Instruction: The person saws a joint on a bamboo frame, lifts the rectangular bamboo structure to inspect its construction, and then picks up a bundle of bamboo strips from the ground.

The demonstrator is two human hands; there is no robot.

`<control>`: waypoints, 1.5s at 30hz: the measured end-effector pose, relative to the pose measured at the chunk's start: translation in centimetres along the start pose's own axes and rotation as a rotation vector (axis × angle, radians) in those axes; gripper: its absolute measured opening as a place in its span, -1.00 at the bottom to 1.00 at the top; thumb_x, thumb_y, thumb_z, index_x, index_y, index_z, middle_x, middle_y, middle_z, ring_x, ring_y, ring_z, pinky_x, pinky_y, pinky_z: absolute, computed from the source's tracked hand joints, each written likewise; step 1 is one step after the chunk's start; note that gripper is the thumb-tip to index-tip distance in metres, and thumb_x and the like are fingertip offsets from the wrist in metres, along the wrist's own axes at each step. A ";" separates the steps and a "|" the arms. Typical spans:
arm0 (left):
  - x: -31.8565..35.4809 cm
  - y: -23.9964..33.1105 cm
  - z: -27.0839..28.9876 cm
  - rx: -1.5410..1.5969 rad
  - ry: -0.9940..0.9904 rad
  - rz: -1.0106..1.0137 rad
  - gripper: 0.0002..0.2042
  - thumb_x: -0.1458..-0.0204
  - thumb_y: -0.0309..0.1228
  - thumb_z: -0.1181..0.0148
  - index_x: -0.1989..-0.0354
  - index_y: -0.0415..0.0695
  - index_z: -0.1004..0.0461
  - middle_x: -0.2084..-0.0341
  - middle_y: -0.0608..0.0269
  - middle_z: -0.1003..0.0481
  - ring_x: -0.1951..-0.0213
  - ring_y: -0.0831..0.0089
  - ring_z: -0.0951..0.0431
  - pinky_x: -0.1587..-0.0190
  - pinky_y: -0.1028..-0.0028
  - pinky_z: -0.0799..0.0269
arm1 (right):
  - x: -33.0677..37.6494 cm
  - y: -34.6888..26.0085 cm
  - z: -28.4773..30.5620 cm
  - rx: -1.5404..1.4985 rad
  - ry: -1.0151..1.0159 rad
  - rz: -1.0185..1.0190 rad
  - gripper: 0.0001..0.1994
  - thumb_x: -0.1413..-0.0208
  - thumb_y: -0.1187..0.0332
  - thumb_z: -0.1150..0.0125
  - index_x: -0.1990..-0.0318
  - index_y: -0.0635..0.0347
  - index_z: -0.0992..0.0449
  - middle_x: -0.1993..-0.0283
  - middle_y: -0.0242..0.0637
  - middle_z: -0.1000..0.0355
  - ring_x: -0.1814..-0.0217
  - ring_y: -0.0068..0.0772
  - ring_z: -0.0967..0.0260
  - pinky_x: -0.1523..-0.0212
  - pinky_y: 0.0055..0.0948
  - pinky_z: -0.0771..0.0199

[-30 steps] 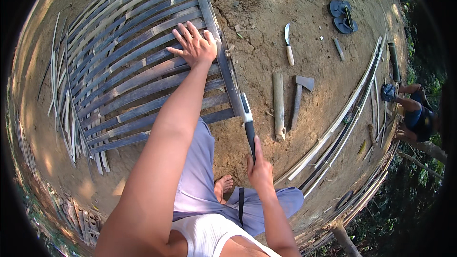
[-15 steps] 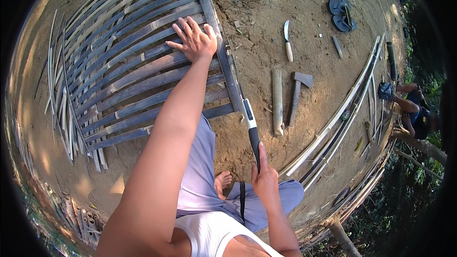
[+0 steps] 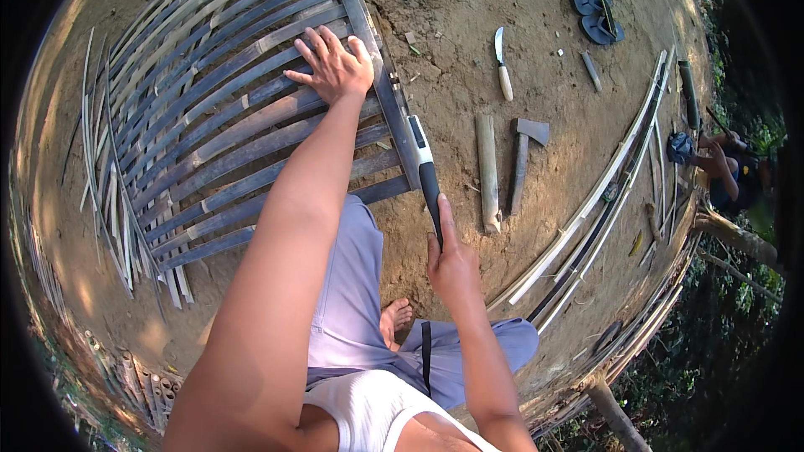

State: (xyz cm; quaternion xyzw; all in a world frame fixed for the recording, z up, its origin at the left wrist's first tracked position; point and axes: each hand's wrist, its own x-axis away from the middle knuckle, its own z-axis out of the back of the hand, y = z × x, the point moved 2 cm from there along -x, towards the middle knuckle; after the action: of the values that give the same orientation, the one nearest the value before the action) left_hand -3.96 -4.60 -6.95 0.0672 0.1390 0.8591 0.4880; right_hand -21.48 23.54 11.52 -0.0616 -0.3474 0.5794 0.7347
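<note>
A panel of dark bamboo slats (image 3: 243,100) lies on the ground at left, its slats joined to a bamboo rail (image 3: 387,96) along the right side. My left hand (image 3: 337,65) rests on the slats beside that rail, fingers spread and holding nothing. My right hand (image 3: 453,264) is wrapped round the black grip of a hammer (image 3: 427,176) with a white neck. The hammer's head lies close to the rail's lower part, seen from above; whether it touches cannot be told.
Right of the panel lie a curved knife (image 3: 502,67), a bamboo piece (image 3: 488,172) and an axe (image 3: 525,159). Farther right are sandals (image 3: 597,15) and long split strips (image 3: 599,209). Another person (image 3: 729,167) sits at the far right edge. My bare foot (image 3: 395,320) is on the dirt.
My right hand and the hammer have moved up and slightly left along the rail. My left hand stays on the slats. The person at right has shifted an arm.
</note>
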 end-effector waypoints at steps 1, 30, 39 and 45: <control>-0.1 -0.3 -0.1 -0.002 0.005 0.002 -0.33 -0.29 0.03 0.26 -0.51 -0.05 -0.08 -0.54 0.18 0.03 -0.57 0.11 0.18 -0.43 -0.44 0.41 | 1.9 0.3 0.1 0.025 -0.038 -0.046 -0.30 -0.27 0.47 -0.15 -0.53 -0.04 -0.06 0.50 0.15 -0.48 0.46 0.34 -0.44 0.45 0.13 -0.34; -0.5 -0.9 0.6 0.061 -0.011 0.022 -0.35 -0.30 0.01 0.23 -0.49 -0.05 -0.14 -0.54 0.28 -0.01 -0.57 0.19 0.15 -0.47 -0.35 0.46 | 13.7 2.1 10.0 -0.115 0.130 -0.080 -0.36 -0.25 0.45 -0.17 -0.48 0.19 -0.16 0.27 0.24 -0.53 0.37 0.15 -0.56 0.38 -0.15 -0.45; -0.2 -0.2 2.6 0.171 -0.208 0.036 -0.25 -0.32 0.18 0.32 -0.56 -0.04 0.05 -0.59 0.29 0.21 -0.59 0.25 0.33 -0.48 -0.28 0.65 | 5.9 13.5 2.9 0.360 0.354 0.024 -0.39 -0.26 0.45 -0.15 -0.47 -0.17 -0.27 0.28 -0.02 -0.47 0.27 0.10 -0.49 0.27 -0.05 -0.45; -2.5 -2.7 3.7 0.401 -0.483 0.020 -0.09 -0.17 0.25 0.04 -0.57 -0.07 0.07 -0.60 0.20 0.28 -0.59 0.20 0.42 -0.45 -0.29 0.71 | 2.4 18.1 -6.8 0.406 0.325 0.018 -0.14 -0.12 0.55 -0.24 -0.56 -0.21 -0.02 -0.15 0.11 -0.35 -0.16 0.23 -0.36 -0.15 0.04 -0.40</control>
State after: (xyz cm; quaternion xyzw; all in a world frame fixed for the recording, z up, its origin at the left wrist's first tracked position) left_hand 0.48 -4.84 -4.24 0.3656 0.1849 0.7785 0.4755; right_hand -31.96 33.59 -1.42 -0.0084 -0.1010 0.6262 0.7731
